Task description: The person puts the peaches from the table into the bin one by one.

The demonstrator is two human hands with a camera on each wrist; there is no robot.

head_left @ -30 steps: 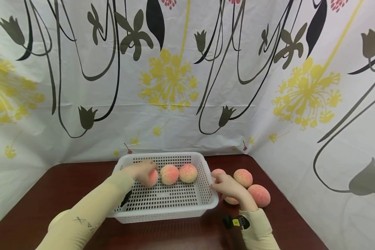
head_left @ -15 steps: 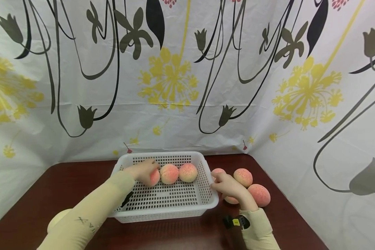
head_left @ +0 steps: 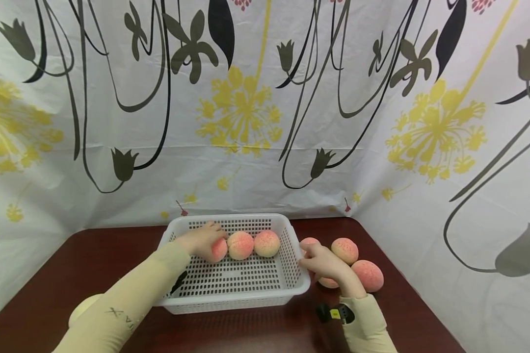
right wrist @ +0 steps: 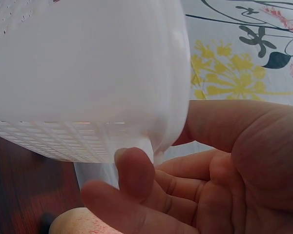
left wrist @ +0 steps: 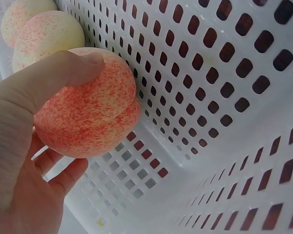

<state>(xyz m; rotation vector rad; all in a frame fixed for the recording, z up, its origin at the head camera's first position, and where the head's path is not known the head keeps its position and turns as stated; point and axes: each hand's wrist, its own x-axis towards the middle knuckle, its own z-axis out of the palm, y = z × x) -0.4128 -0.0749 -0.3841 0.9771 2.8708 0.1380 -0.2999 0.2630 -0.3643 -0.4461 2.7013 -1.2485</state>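
Note:
Inside a white plastic basket (head_left: 229,297), my left hand (head_left: 199,241) grips a pink peach (head_left: 219,250) at the left end of a row of three. Its thumb lies over the top of the peach (left wrist: 90,109) in the left wrist view, and fingers curl beneath. The middle peach (head_left: 240,246) and the right peach (head_left: 267,243) line the basket's back wall. My right hand (head_left: 325,263) holds the basket's right end. In the right wrist view, the thumb and fingers of that hand (right wrist: 185,180) close round the rim of the basket (right wrist: 88,63).
Several more peaches lie on the dark red table (head_left: 115,250) right of the basket, among them a pink one (head_left: 367,275) and one further back (head_left: 345,250). A pale round object (head_left: 81,310) sits at the left, partly behind the left sleeve. A patterned curtain (head_left: 247,181) surrounds the table.
The left hand has shifted the peach slightly right, close against the middle one. The right hand and the basket stay in place.

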